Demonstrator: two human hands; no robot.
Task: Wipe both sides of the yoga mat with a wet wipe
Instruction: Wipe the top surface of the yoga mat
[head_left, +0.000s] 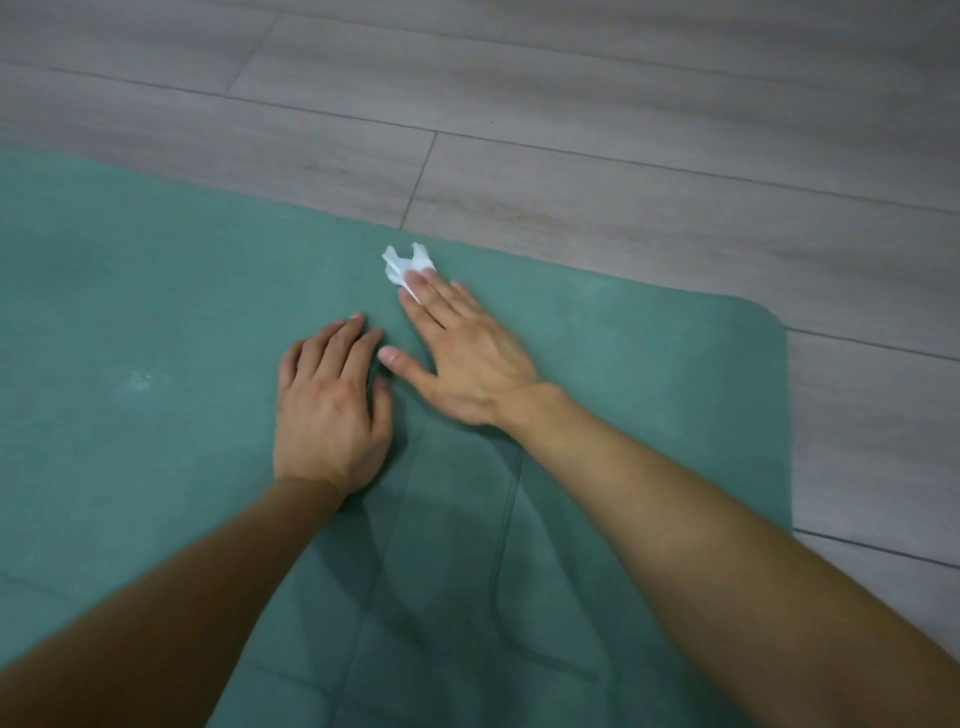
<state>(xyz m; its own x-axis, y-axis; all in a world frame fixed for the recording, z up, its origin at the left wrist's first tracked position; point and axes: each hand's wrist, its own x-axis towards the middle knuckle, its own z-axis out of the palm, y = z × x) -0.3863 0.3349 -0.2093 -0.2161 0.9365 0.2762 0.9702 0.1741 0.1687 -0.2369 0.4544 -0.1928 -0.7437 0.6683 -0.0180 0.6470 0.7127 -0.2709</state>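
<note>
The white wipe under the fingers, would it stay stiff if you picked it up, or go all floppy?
Probably floppy: the small crumpled white wet wipe is already scrunched into soft folds under the right hand. It likely weighs very little, being so thin. Pushed by straight fingers, it would probably slide and bunch on the green yoga mat rather than roll.

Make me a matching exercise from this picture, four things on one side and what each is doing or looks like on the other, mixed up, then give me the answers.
Column one:
1. left hand
2. right hand
3. wet wipe
4. yoga mat

Column two:
A. green, spread on the grey plank floor
B. white, crumpled, under fingertips
C. rests flat on the mat, holds nothing
D. straight fingers press the wipe down

Pairs: 1-C, 2-D, 3-B, 4-A
</note>
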